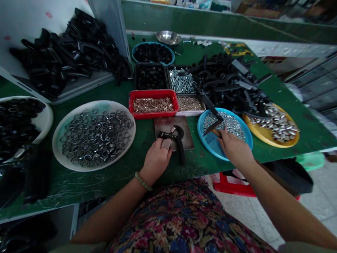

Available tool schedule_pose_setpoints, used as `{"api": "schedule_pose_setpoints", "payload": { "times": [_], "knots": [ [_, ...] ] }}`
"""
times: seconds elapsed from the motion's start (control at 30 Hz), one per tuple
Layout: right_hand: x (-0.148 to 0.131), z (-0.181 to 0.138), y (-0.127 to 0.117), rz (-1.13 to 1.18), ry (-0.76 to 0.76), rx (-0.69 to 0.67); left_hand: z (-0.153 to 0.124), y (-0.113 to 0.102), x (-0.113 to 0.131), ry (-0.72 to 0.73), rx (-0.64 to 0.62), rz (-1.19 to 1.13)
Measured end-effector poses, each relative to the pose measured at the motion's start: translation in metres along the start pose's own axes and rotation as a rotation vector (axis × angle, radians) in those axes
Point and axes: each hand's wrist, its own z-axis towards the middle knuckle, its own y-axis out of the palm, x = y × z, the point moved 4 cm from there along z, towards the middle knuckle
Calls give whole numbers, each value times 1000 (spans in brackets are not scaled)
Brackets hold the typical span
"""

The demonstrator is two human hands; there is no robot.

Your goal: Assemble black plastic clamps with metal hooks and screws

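Observation:
My left hand [157,159] is closed on a black hand grip [180,147] with a small coil spring, which rests on a square metal plate [189,134]. A silvery round piece [166,143] shows at its fingers; whether it is worn or held, I cannot tell. My right hand [234,148] grips the wooden handle of a hammer [213,127] by its short visible part. The dark, pointed hammer head is over a blue tray [201,137] of small silvery metal parts [232,125].
A round tray [58,153] of metal rings lies left. Behind the plate stand a red box [152,115] of coppery pins and a box of screws [182,80]. Black parts [226,81] are heaped behind the blue tray. A yellow tray [258,133] sits right.

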Motion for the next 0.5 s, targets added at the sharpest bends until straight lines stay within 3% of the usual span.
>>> {"api": "schedule_pose_setpoints", "payload": {
  "times": [0.1,0.23,0.3,0.4,0.5],
  "knots": [
    [-23,-10,-23,269,8,68,0,0,1,16,-11,12],
    [-73,-18,-51,580,-242,-46,1,-1,1,24,14,-7],
    [-91,-18,-60,621,-294,-38,1,-1,1,30,13,-15],
    [-103,-11,-64,610,-258,16,0,-1,2,34,30,-6],
    [-106,-4,-60,537,-290,-94,0,-1,3,7,46,12]
  ]
}}
